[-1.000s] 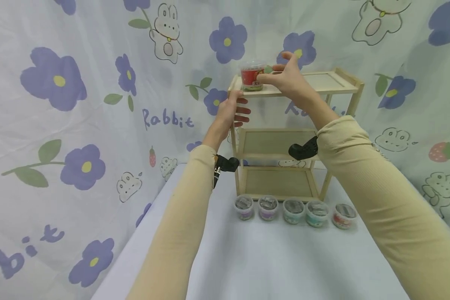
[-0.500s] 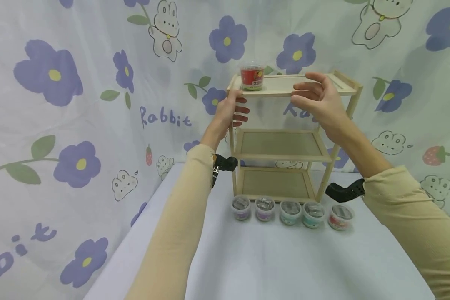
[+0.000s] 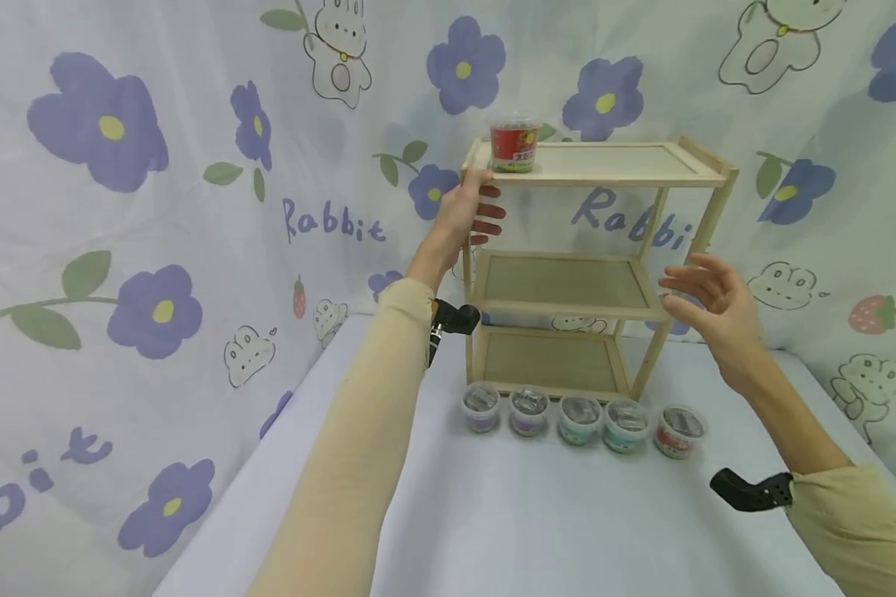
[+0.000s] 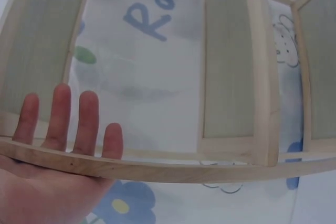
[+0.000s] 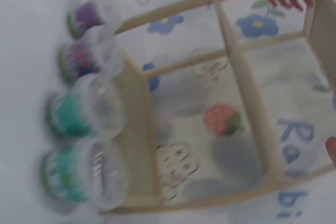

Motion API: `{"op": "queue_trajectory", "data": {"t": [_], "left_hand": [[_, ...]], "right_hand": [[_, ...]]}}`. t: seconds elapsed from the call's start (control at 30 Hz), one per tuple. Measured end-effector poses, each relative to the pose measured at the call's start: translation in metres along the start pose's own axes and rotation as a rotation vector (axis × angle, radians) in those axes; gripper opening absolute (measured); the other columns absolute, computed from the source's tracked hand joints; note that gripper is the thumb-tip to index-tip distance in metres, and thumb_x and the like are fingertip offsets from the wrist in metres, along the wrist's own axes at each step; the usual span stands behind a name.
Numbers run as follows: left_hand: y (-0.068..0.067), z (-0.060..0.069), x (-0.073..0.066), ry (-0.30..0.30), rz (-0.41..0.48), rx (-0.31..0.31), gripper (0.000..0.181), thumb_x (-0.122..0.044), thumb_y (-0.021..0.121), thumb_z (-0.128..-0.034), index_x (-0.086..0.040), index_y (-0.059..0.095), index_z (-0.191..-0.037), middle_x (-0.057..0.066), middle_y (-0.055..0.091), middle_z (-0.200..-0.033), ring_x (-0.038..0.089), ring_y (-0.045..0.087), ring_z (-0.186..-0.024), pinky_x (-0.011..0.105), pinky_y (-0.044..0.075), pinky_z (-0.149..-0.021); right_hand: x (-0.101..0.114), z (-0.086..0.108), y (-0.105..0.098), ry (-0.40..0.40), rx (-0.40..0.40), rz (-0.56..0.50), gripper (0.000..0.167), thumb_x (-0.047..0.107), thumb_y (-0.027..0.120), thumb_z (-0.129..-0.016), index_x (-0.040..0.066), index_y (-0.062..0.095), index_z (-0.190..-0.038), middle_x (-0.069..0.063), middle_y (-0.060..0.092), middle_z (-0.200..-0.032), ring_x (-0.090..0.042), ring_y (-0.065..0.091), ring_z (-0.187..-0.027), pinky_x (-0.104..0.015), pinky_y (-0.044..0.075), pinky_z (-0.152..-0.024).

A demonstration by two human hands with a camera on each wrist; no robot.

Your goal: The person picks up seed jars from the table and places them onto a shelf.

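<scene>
My left hand (image 3: 459,214) is at the upper left front post of a three-tier wooden shelf rack (image 3: 590,178). In the left wrist view its palm rests against the post (image 4: 157,172), and its straight fingers (image 4: 88,121) reach past it. Just above this hand, a red-labelled plastic tub (image 3: 513,148) with a clear lid stands upright on the top tier, near the left end. My right hand (image 3: 720,319) hangs in the air to the right of the rack, fingers loosely bent, holding nothing. The right wrist view catches only a fingertip (image 5: 332,150) of it.
A row of lidded tubs stands on the white table (image 3: 538,514) before the rack: purple tubs (image 3: 482,410) at left, teal tubs (image 3: 580,423) in the middle, a red tub (image 3: 679,433) at right. A patterned curtain (image 3: 194,207) hangs behind and at left.
My right hand has let go of the red-labelled tub on the top tier and moved right and down, away from the rack. My left hand has stayed at the post.
</scene>
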State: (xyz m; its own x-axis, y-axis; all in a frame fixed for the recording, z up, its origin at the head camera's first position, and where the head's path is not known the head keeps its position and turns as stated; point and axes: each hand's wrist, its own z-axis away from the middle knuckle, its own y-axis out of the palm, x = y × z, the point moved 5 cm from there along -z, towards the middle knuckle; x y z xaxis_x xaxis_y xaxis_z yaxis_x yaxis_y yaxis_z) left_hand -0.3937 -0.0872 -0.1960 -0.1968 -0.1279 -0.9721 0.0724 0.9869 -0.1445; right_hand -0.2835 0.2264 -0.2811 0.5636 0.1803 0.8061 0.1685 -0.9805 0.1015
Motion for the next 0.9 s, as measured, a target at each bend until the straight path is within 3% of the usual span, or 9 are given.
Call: {"op": "queue_trajectory", "data": {"t": [0.13, 0.27, 0.4, 0.53, 0.67, 0.9], "left_hand": [[0.001, -0.001, -0.003, -0.003, 0.004, -0.003, 0.046, -0.054, 0.041, -0.0958, -0.015, 0.061, -0.11, 0.013, 0.07, -0.109, 0.039, 0.067, -0.1, 0.05, 0.048, -0.091], [0.001, -0.001, -0.002, -0.009, 0.012, -0.009, 0.044, -0.052, 0.042, -0.0956, -0.015, 0.061, -0.108, 0.016, 0.069, -0.112, 0.039, 0.067, -0.098, 0.05, 0.047, -0.091], [0.0, 0.0, 0.0, -0.016, 0.024, -0.007, 0.043, -0.053, 0.042, -0.0953, -0.015, 0.061, -0.108, 0.013, 0.07, -0.108, 0.032, 0.068, -0.088, 0.05, 0.047, -0.092], [-0.001, 0.001, 0.002, -0.019, 0.028, -0.015, 0.043, -0.052, 0.042, -0.0956, -0.015, 0.061, -0.107, 0.014, 0.07, -0.107, 0.029, 0.067, -0.084, 0.051, 0.046, -0.092], [0.0, 0.0, 0.003, -0.018, 0.027, -0.002, 0.044, -0.053, 0.042, -0.0954, -0.015, 0.061, -0.108, 0.017, 0.069, -0.114, 0.033, 0.068, -0.091, 0.051, 0.046, -0.093], [0.003, -0.001, 0.001, -0.001, 0.035, -0.015, 0.043, -0.053, 0.043, -0.0951, -0.016, 0.062, -0.103, 0.012, 0.07, -0.104, 0.033, 0.067, -0.089, 0.047, 0.049, -0.085]], "right_hand": [[-0.019, 0.031, -0.027, 0.003, -0.033, 0.03, 0.057, -0.02, 0.054, -0.089, 0.009, 0.045, -0.137, 0.001, 0.064, -0.12, -0.008, 0.061, -0.111, -0.014, 0.049, -0.086], [-0.043, 0.061, -0.048, 0.052, -0.076, 0.126, 0.06, -0.018, 0.058, -0.089, 0.012, 0.044, -0.139, 0.005, 0.062, -0.122, -0.005, 0.056, -0.117, -0.012, 0.045, -0.093], [-0.072, 0.087, -0.065, 0.167, -0.126, 0.376, 0.067, -0.004, 0.064, -0.092, 0.011, 0.034, -0.149, 0.001, 0.048, -0.139, -0.006, 0.041, -0.132, -0.013, 0.032, -0.108], [-0.107, 0.109, -0.075, 0.313, -0.106, 0.575, 0.083, 0.013, 0.066, -0.095, 0.004, 0.012, -0.157, -0.02, 0.021, -0.158, -0.027, 0.015, -0.149, -0.031, 0.011, -0.121], [-0.13, 0.125, -0.083, 0.397, -0.087, 0.587, 0.091, 0.019, 0.065, -0.096, 0.0, 0.0, -0.156, -0.031, 0.003, -0.159, -0.048, 0.002, -0.147, -0.053, 0.001, -0.12], [-0.156, 0.141, -0.087, 0.499, -0.128, 0.581, 0.103, 0.025, 0.07, -0.092, 0.002, -0.007, -0.156, -0.028, -0.003, -0.159, -0.051, 0.004, -0.145, -0.066, 0.008, -0.114]]}}
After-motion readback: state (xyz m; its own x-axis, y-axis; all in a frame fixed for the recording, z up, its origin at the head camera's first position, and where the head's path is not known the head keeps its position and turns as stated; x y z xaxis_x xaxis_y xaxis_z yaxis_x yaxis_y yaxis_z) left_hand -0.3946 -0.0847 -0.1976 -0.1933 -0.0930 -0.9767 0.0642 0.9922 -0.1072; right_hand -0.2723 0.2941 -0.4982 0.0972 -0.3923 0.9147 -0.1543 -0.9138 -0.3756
